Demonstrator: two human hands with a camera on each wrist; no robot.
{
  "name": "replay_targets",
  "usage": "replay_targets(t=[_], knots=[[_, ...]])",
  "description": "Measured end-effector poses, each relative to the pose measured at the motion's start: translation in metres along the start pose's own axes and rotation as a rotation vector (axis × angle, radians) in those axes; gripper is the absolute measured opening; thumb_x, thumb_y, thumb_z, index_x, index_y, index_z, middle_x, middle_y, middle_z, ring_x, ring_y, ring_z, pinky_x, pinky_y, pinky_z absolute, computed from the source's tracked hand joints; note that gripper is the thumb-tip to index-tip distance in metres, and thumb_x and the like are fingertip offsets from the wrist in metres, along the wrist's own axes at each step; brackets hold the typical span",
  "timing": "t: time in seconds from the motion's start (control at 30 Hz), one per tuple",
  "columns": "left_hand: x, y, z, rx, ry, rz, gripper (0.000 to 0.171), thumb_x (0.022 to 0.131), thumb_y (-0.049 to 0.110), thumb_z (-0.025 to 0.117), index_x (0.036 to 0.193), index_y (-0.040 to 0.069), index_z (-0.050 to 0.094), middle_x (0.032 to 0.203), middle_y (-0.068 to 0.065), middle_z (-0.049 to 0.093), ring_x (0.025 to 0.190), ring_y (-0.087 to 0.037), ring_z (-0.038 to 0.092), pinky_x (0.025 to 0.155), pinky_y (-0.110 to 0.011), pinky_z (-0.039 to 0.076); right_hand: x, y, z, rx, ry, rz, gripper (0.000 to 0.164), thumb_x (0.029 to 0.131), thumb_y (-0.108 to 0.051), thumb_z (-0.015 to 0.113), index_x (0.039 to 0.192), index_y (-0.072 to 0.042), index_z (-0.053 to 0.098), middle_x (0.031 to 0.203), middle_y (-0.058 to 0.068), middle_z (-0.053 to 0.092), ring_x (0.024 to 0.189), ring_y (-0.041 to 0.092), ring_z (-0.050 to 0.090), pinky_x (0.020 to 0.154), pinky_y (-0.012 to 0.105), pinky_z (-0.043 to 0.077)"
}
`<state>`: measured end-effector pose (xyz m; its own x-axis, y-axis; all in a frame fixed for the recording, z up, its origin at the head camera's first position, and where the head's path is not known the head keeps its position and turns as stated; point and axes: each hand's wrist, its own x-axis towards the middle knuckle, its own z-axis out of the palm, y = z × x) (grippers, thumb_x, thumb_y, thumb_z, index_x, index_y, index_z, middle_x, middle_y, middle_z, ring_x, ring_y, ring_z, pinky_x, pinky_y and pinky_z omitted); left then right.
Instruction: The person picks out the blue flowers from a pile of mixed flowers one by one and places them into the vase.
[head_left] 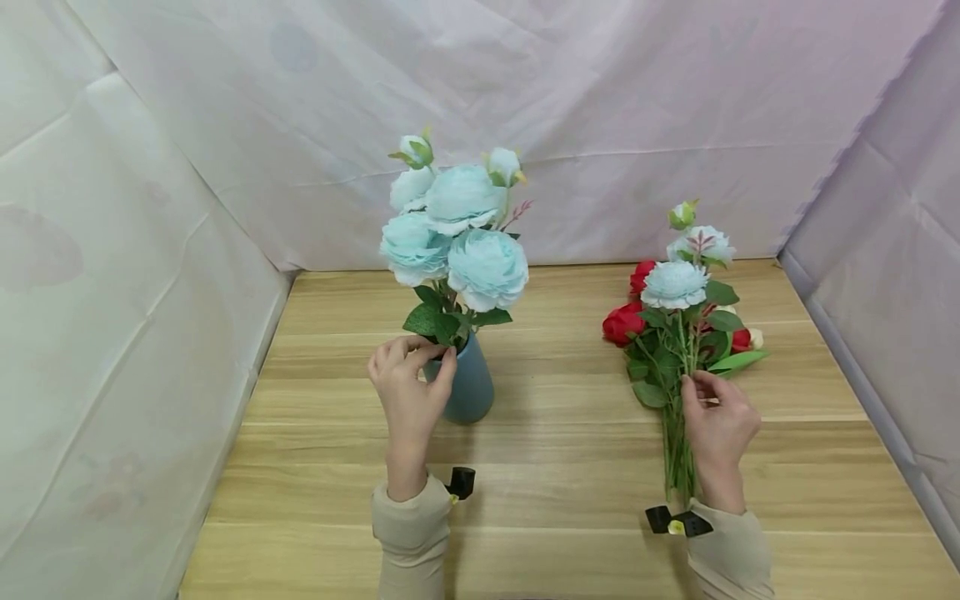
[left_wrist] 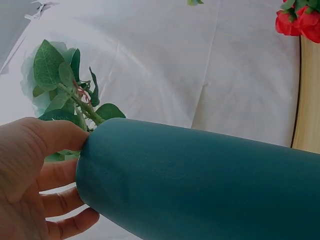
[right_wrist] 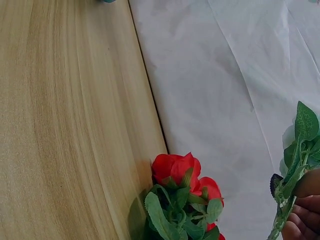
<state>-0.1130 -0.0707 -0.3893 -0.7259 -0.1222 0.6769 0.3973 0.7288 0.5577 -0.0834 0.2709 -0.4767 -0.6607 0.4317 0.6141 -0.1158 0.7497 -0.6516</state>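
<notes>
A blue-grey vase (head_left: 471,383) stands upright on the table and holds several pale blue artificial flowers (head_left: 487,268) with green leaves. My left hand (head_left: 411,387) grips the vase at its mouth; in the left wrist view the thumb and fingers (left_wrist: 62,202) lie about the rim, close to the leaves. At the right, my right hand (head_left: 722,425) pinches the stem of a pale blue flower (head_left: 675,285). This flower is above a bunch with red flowers (head_left: 624,323). In the right wrist view, leaves (right_wrist: 306,122) rise beside the right hand's fingers (right_wrist: 302,220).
The bunch's green stems (head_left: 678,467) lie on the wooden table (head_left: 555,475) and point toward the near edge. White cloth (head_left: 600,100) hangs behind the table and along both sides. A small black camera mount is on each sleeve (head_left: 411,521).
</notes>
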Motion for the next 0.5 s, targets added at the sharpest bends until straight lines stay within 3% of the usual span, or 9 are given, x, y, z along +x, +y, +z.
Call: replay_targets(t=[0.2, 0.33, 0.5], knots=[[-0.001, -0.002, 0.000, -0.031, 0.014, -0.004, 0.009, 0.077, 0.011, 0.072, 0.073, 0.003, 0.073, 0.083, -0.010, 0.062, 0.084, -0.032, 0.049, 0.086, -0.055, 0.028, -0.001, -0.001, 0.001, 0.058, 0.020, 0.016, 0.009, 0.077, 0.002, 0.070, 0.082, 0.010, 0.070, 0.069, 0.022, 0.065, 0.068, -0.020, 0.043, 0.060, -0.002, 0.034], [-0.004, -0.001, -0.002, -0.125, 0.108, 0.025, 0.007, 0.074, 0.009, 0.072, 0.075, 0.002, 0.071, 0.083, -0.012, 0.062, 0.082, -0.032, 0.049, 0.084, -0.050, 0.031, 0.000, -0.005, 0.002, 0.142, 0.058, 0.048, 0.007, 0.076, 0.004, 0.070, 0.082, 0.010, 0.070, 0.069, 0.022, 0.064, 0.066, -0.016, 0.047, 0.059, 0.000, 0.036], [-0.005, 0.005, -0.004, -0.279, 0.206, 0.112, 0.007, 0.076, 0.006, 0.069, 0.078, -0.001, 0.068, 0.079, -0.012, 0.063, 0.075, -0.029, 0.054, 0.076, -0.036, 0.039, 0.004, -0.014, 0.001, 0.190, 0.095, 0.071, 0.007, 0.076, 0.007, 0.070, 0.082, 0.010, 0.070, 0.070, 0.021, 0.063, 0.067, -0.013, 0.049, 0.059, 0.001, 0.037]])
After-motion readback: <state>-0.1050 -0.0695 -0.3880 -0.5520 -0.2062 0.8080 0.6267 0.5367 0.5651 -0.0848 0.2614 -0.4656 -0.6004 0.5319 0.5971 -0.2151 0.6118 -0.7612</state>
